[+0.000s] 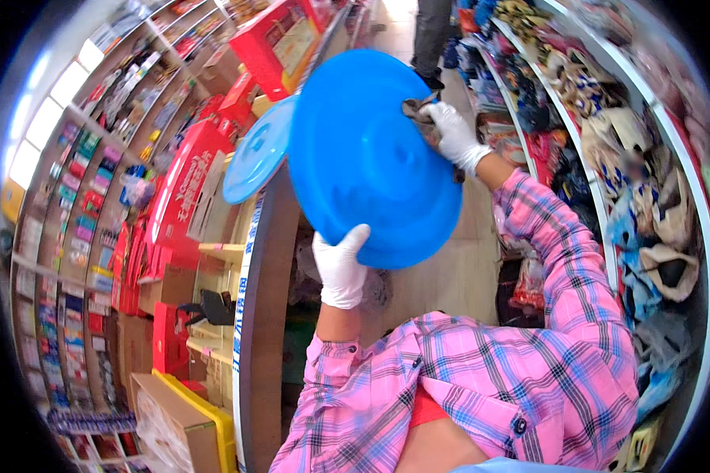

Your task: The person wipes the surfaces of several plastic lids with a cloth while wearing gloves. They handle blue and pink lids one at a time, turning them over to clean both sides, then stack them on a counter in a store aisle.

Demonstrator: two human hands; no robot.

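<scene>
A round blue plastic basin (355, 148) is held up in front of me, tilted, over the aisle floor. My left hand (341, 266), in a white glove, grips its near rim with the thumb over the rim. A crumpled grey-brown cloth (421, 115) is pressed by my gloved right hand (455, 136) against the basin's right side, near the rim. Left of the basin, a lighter blue round plastic lid or basin (259, 154) leans at the edge of the shelf; the blue basin hides part of it.
Along the left runs a display shelf edge (266, 295) with red gift boxes (192, 186) and a cardboard box (174, 414). Shelves of bagged goods and hats (668, 269) line the right. A person's dark-trousered legs (432, 41) stand farther down the tiled aisle (476, 254).
</scene>
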